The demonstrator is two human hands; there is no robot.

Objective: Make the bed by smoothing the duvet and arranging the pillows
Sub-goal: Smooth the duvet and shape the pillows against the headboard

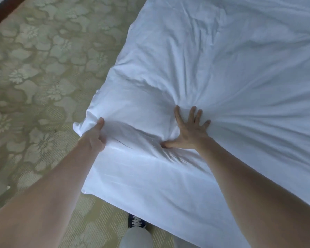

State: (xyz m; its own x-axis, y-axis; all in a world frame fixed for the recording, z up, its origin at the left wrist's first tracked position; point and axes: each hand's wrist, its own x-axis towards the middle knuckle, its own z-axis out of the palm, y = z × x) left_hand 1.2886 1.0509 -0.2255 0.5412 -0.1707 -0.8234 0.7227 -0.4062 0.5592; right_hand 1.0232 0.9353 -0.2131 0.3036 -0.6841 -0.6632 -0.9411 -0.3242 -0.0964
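Observation:
A white duvet (222, 68) covers the bed and fills the right side of the head view, creased in folds that fan out from my right hand. My left hand (96, 136) grips the duvet's near left corner, thumb on top and fingers curled under the fabric. My right hand (190, 129) lies flat on the duvet near the bed's edge, fingers spread, pressing the cloth down. The duvet's side hangs over the bed edge below both hands. No pillows are in view.
A green carpet (43, 77) with a pale flower pattern covers the floor to the left of the bed. A dark wooden edge (2, 13) runs across the top left corner. My dark shoe (135, 221) and grey trouser leg show at the bottom.

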